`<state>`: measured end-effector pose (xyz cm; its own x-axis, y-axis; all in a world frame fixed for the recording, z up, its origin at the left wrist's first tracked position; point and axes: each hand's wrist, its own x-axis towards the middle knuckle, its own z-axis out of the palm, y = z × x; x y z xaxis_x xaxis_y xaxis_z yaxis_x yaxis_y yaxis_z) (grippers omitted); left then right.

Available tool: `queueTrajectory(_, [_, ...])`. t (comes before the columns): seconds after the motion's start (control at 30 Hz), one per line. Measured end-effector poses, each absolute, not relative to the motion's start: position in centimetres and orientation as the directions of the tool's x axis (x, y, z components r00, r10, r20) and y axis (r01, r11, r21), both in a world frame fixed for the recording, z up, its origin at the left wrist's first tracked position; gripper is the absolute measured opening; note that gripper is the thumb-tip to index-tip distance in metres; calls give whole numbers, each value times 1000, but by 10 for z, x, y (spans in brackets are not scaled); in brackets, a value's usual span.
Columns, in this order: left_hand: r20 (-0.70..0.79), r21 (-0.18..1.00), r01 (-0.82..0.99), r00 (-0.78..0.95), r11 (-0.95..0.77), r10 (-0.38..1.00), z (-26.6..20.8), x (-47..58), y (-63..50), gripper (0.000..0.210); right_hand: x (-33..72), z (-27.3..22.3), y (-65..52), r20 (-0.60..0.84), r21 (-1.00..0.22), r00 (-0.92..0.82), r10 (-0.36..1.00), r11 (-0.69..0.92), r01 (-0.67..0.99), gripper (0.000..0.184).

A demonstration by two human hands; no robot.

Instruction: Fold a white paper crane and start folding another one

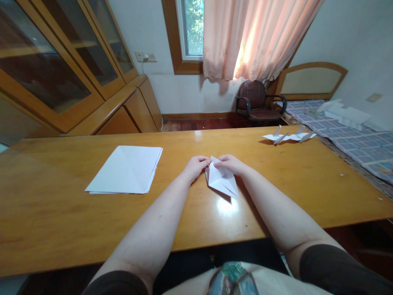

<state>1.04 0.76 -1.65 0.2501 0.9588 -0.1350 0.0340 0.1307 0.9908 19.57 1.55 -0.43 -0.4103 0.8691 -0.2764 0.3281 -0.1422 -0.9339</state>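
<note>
Dark sleeves (331, 268) flank a pale shirt front (273, 279) printed green and blue.

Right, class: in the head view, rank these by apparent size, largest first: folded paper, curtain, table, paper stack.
1. table
2. curtain, though farther away
3. paper stack
4. folded paper, partly covered

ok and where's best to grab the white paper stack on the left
Probably grip the white paper stack by its right edge, left hand coming from the right: that edge faces the hand, and the sheets sit slightly uneven there, so it should find layers to pinch.
</note>
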Motion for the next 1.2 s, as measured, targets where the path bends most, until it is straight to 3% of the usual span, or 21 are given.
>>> queueTrajectory(0.6, [-49, 987, 161, 128, 28, 991, -20, 13, 5, 26, 191, -3, 13, -271, -935, -404, 874, -138, 327, 28])
queueTrajectory(0.73, [21, 972, 226, 183, -63, 983, -16, 12, 4, 29, 191, -5, 15, -195, -937, -330, 923, -76, 340, 31])
queueTrajectory(0.8, [29, 921, 366, 274, -132, 961, -14, 11, 3, 31, 191, -6, 17, -116, -933, -283, 952, -7, 359, 33])
queueTrajectory(0.93, [12, 699, 650, 406, -298, 914, -10, 9, 0, 21, 193, -4, 19, -23, -873, -236, 971, 95, 478, 35])
queueTrajectory(1.07, [29, 629, 725, 338, -280, 941, -4, 7, -1, 23, 196, -4, 20, 1, -790, -257, 966, 159, 592, 33])
queueTrajectory(1.2, [51, 564, 786, 272, -252, 961, -3, 5, 1, 20, 198, -5, 22, -14, -607, -243, 970, 184, 773, 19])
